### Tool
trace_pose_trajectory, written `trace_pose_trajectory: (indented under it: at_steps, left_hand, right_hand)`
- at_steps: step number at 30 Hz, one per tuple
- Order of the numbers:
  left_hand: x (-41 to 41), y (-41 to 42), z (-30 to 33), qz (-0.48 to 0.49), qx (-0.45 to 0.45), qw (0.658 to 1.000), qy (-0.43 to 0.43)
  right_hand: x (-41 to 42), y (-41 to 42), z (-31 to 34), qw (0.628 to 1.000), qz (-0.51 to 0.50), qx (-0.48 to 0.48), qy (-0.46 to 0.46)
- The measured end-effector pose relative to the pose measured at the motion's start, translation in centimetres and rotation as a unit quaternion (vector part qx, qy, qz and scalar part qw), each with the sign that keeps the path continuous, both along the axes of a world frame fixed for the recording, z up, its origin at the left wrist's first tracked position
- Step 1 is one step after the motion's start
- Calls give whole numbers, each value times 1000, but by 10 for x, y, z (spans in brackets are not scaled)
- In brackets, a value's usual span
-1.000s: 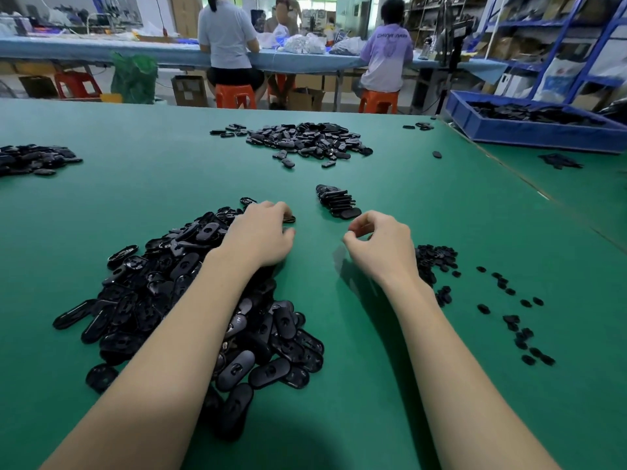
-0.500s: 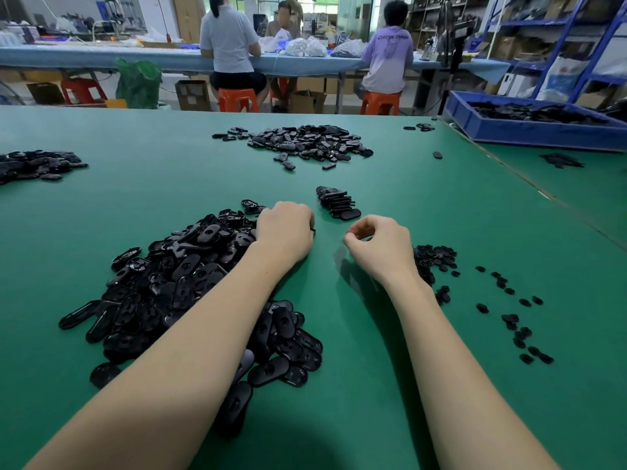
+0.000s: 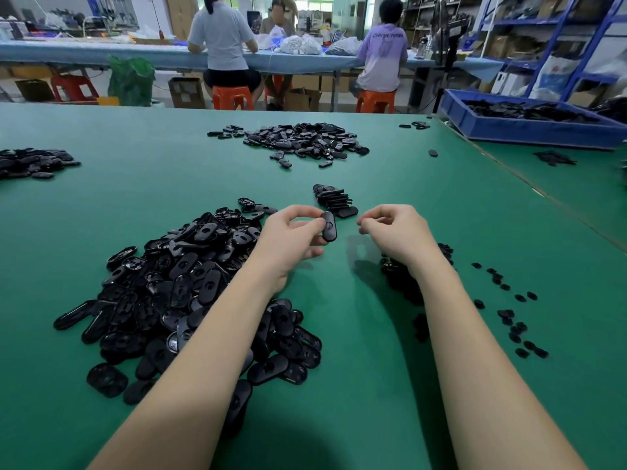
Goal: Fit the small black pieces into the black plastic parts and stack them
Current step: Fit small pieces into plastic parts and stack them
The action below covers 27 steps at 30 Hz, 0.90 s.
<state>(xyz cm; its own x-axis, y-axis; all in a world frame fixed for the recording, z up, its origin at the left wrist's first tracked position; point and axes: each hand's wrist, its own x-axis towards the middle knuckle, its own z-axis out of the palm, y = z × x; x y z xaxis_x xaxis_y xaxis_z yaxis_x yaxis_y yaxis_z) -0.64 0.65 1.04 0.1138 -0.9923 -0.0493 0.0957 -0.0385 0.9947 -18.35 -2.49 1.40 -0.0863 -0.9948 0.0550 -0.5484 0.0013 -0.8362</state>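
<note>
Lifted off the pile since a second ago, the left hand now pinches an oval part between thumb and fingers, held upright above the table, just in front of the stack. Right hand has barely moved; it hovers just beside the part, fingers curled, thumb meeting fingertip, perhaps on a small piece, though I cannot tell. Small pieces lie scattered to its right. Another heap sits farther back.

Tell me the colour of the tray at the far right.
Blue tray, seen in the head view.
</note>
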Motion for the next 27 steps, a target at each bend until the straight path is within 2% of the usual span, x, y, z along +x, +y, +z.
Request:
trace_pose_trajectory:
  at_steps: [6,14,17,21,27]
  left_hand:
    - [1,2,-3,2,31,999,-11]
    - [4,4,-4,-19,35,999,12]
    - [5,3,-6,-21,43,998,38]
    - [7,2,-8,-18,40,999,24]
    - [9,3,-7,-31,43,998,34]
  right_hand:
    - [-23,4,3,988,-67,53,127]
    - [-21,8,3,964,-80,74,241]
    - [-14,7,0,956,-105,67,265]
    - [-9,6,0,947,-107,64,297]
    - [-10,8,-1,952,-95,53,286]
